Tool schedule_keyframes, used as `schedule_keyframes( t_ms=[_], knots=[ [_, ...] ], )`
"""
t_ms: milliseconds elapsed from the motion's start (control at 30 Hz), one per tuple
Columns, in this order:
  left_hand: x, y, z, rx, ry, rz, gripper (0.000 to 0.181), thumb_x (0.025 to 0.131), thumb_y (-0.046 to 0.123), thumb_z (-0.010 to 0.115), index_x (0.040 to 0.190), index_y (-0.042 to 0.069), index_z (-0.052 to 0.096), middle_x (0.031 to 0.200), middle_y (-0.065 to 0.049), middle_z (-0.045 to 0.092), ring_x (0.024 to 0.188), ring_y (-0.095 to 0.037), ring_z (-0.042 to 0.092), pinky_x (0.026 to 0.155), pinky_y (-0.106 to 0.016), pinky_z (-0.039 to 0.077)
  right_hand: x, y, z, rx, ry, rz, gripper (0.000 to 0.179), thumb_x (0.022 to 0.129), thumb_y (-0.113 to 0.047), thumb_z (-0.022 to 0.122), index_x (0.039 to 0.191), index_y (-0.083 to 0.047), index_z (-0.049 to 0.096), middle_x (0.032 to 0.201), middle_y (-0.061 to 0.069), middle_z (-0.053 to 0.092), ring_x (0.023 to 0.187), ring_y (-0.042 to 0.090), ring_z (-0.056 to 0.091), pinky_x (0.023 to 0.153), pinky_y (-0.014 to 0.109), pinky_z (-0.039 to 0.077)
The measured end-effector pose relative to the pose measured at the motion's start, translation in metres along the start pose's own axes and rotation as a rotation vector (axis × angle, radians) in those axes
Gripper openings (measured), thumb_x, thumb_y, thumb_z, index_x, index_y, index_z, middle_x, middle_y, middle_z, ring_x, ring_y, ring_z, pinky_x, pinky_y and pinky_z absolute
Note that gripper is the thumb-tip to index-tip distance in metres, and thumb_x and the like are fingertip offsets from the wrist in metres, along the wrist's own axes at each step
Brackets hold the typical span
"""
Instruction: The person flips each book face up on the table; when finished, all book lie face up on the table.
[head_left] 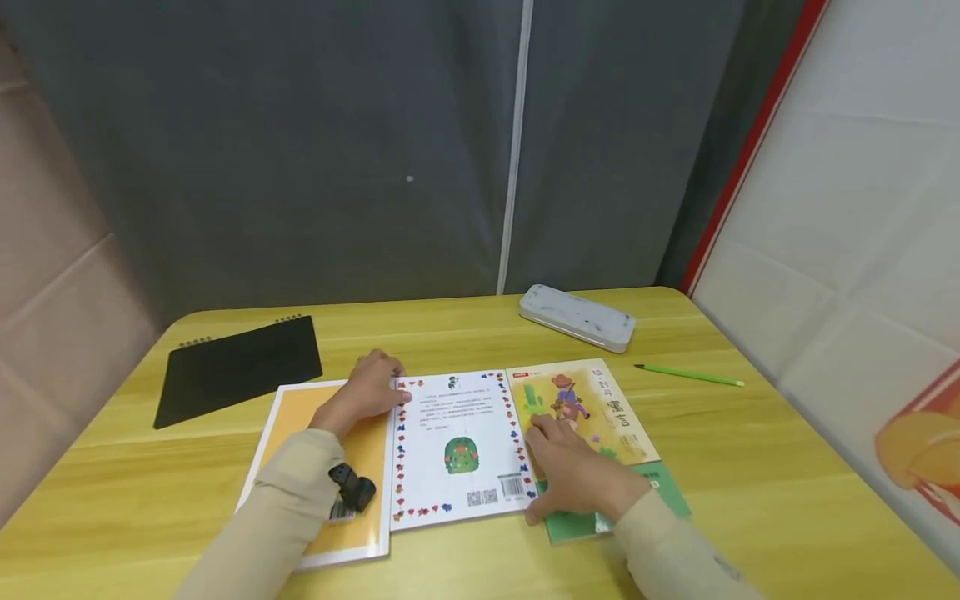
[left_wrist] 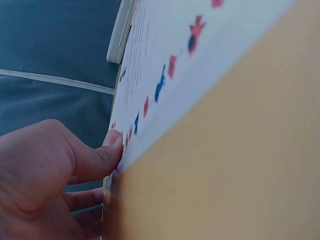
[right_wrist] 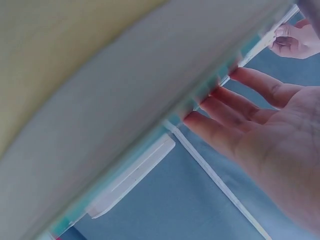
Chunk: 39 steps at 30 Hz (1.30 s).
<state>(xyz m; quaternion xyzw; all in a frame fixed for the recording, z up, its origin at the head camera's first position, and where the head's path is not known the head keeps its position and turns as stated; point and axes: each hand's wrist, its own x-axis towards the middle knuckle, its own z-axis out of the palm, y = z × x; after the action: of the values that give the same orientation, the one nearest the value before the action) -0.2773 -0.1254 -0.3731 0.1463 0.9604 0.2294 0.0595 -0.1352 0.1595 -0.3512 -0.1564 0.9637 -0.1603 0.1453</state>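
Three books lie side by side across the table. An orange book with a white border [head_left: 360, 533] is at the left, a white book with a colourful printed border [head_left: 480, 417] in the middle, and a yellow-and-green book with a cartoon figure [head_left: 622, 417] at the right. My left hand [head_left: 367, 387] reaches over the orange book; its thumb [left_wrist: 112, 142] touches the white book's top left corner, with the other fingers by the top edge. Fingers spread, my right hand [head_left: 573, 471] rests on the yellow-and-green book, fingertips [right_wrist: 192, 120] against its cover.
A black spiral notebook [head_left: 240, 367] lies at the back left of the wooden table [head_left: 750, 467]. At the back right are a grey pencil case [head_left: 577, 318] and a green pencil [head_left: 690, 375]. A dark curtain [head_left: 300, 167] hangs behind the table.
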Motion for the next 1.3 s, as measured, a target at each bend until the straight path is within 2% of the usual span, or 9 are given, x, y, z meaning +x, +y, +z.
schedule_keyframes(
  t_ms=[233, 333, 467, 667, 767, 900, 967, 1167, 1300],
  knots=[
    [0.002, 0.001, -0.002, -0.044, 0.007, 0.02, 0.023, 0.088, 0.014, 0.073, 0.103, 0.006, 0.058, 0.102, -0.013, 0.057, 0.098, -0.032, 0.046, 0.086, -0.046, 0.033, -0.001, -0.002, 0.0, 0.017, -0.003, 0.003, 0.104, 0.066, -0.04, 0.091, 0.145, 0.004, 0.039, 0.156, 0.023, 0.027, 0.145, 0.042, 0.024, 0.116, 0.052, 0.028],
    [0.002, 0.004, -0.007, -0.139, -0.011, 0.028, 0.022, 0.09, 0.011, 0.071, 0.103, 0.007, 0.053, 0.094, -0.011, 0.06, 0.089, -0.028, 0.051, 0.079, -0.04, 0.036, -0.001, -0.002, -0.001, 0.025, -0.005, 0.018, 0.106, 0.065, -0.039, 0.091, 0.146, 0.004, 0.037, 0.157, 0.022, 0.026, 0.145, 0.041, 0.023, 0.115, 0.052, 0.029],
    [-0.002, 0.008, -0.02, -0.29, -0.021, 0.059, 0.019, 0.093, 0.006, 0.066, 0.103, 0.006, 0.05, 0.099, -0.013, 0.059, 0.087, -0.026, 0.055, 0.073, -0.035, 0.04, 0.0, -0.004, -0.001, 0.033, -0.008, 0.03, 0.11, 0.065, -0.039, 0.092, 0.148, 0.005, 0.035, 0.157, 0.022, 0.026, 0.146, 0.041, 0.023, 0.116, 0.051, 0.028],
    [-0.01, 0.013, -0.038, -0.506, 0.005, 0.074, 0.02, 0.094, 0.001, 0.063, 0.109, 0.002, 0.049, 0.108, -0.017, 0.063, 0.093, -0.027, 0.06, 0.077, -0.033, 0.046, 0.0, -0.004, -0.002, 0.04, -0.002, 0.03, 0.114, 0.064, -0.038, 0.092, 0.148, 0.008, 0.032, 0.157, 0.025, 0.025, 0.146, 0.042, 0.023, 0.117, 0.051, 0.026],
    [-0.013, 0.015, -0.043, -0.562, 0.0, 0.077, 0.021, 0.095, 0.0, 0.061, 0.111, 0.001, 0.048, 0.108, -0.017, 0.064, 0.092, -0.025, 0.062, 0.08, -0.032, 0.049, -0.002, -0.004, -0.002, 0.04, 0.004, 0.028, 0.114, 0.063, -0.038, 0.093, 0.147, 0.009, 0.032, 0.156, 0.027, 0.026, 0.146, 0.042, 0.024, 0.117, 0.051, 0.026],
    [-0.014, 0.015, -0.043, -0.61, -0.009, 0.068, 0.02, 0.094, -0.002, 0.06, 0.11, 0.0, 0.047, 0.104, -0.017, 0.064, 0.088, -0.023, 0.062, 0.08, -0.031, 0.051, -0.002, -0.003, -0.001, 0.04, 0.014, 0.008, 0.11, 0.065, -0.035, 0.093, 0.145, 0.011, 0.033, 0.153, 0.027, 0.032, 0.143, 0.041, 0.03, 0.117, 0.049, 0.028],
    [-0.015, 0.014, -0.042, -0.631, -0.005, 0.054, 0.02, 0.094, -0.003, 0.06, 0.11, -0.001, 0.047, 0.103, -0.016, 0.064, 0.087, -0.022, 0.062, 0.081, -0.031, 0.052, -0.002, -0.003, -0.002, 0.063, 0.022, -0.013, 0.103, 0.066, -0.031, 0.092, 0.142, 0.011, 0.036, 0.145, 0.024, 0.041, 0.135, 0.037, 0.041, 0.114, 0.048, 0.032],
    [-0.015, 0.011, -0.037, -0.618, 0.04, -0.013, 0.024, 0.095, 0.005, 0.064, 0.115, 0.001, 0.051, 0.109, -0.018, 0.06, 0.094, -0.027, 0.061, 0.083, -0.036, 0.052, -0.012, 0.001, -0.014, 0.233, 0.066, -0.076, 0.087, 0.071, -0.023, 0.086, 0.139, 0.003, 0.037, 0.127, 0.012, 0.051, 0.106, 0.02, 0.051, 0.098, 0.044, 0.046],
    [-0.014, 0.012, -0.033, -0.567, 0.059, -0.05, 0.028, 0.095, 0.013, 0.067, 0.118, 0.005, 0.054, 0.118, -0.02, 0.056, 0.102, -0.032, 0.056, 0.084, -0.039, 0.047, -0.02, 0.001, -0.028, 0.358, 0.104, -0.118, 0.084, 0.073, -0.024, 0.086, 0.138, -0.001, 0.038, 0.134, 0.012, 0.051, 0.118, 0.023, 0.054, 0.1, 0.044, 0.045]
  ],
)
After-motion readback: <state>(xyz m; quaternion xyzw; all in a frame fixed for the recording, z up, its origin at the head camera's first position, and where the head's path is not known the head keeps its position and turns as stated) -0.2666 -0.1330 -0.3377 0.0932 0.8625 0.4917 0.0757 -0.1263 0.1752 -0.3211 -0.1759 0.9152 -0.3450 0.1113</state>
